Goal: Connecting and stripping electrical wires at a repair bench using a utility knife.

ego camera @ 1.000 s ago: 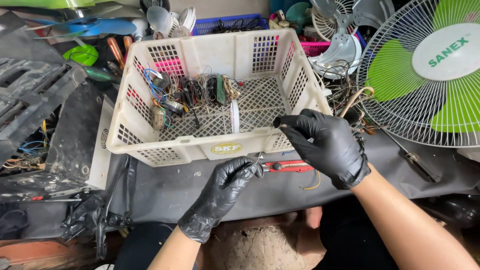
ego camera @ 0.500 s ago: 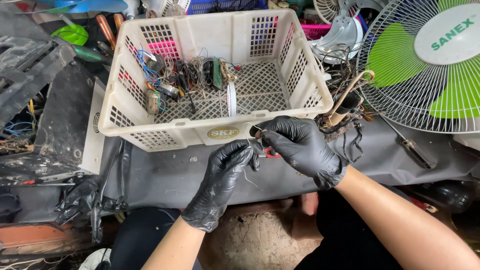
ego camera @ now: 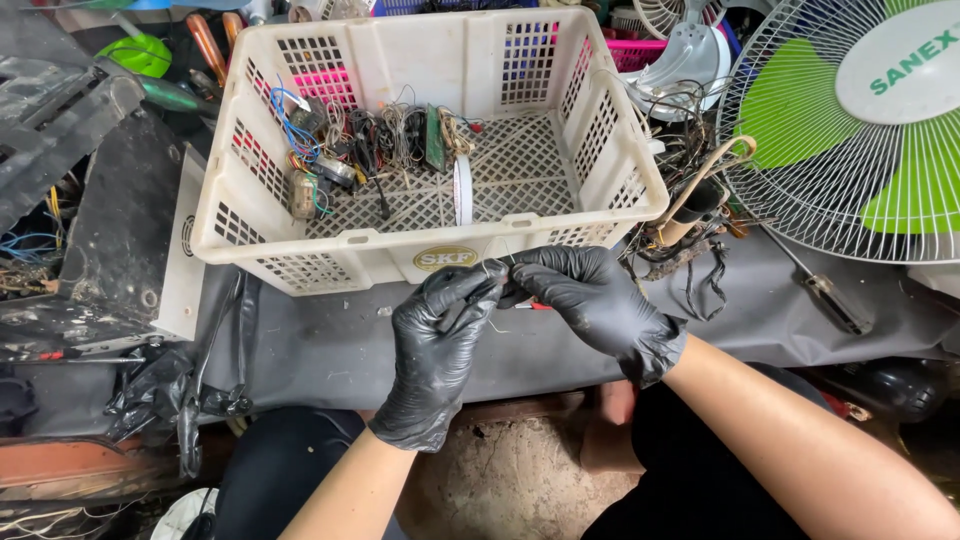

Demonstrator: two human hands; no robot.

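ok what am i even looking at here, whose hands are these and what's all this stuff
This is one picture from a camera worn on a person's head, looking down at their own two hands. There is no machine.

Both hands wear black gloves. The left hand and the right hand meet in front of the body and pinch a thin pale wire between their fingertips. Something small and red shows just under the right hand; what it is cannot be told.

Behind the hands stands a cream plastic basket with lattice walls. In it lies a tangle of coloured wires and small electrical parts.

The basket stands on a dark grey sheet covering the work surface. On the right is a white wire-grilled fan with green blades, with a screwdriver lying below it. On the left is a dark metal casing.
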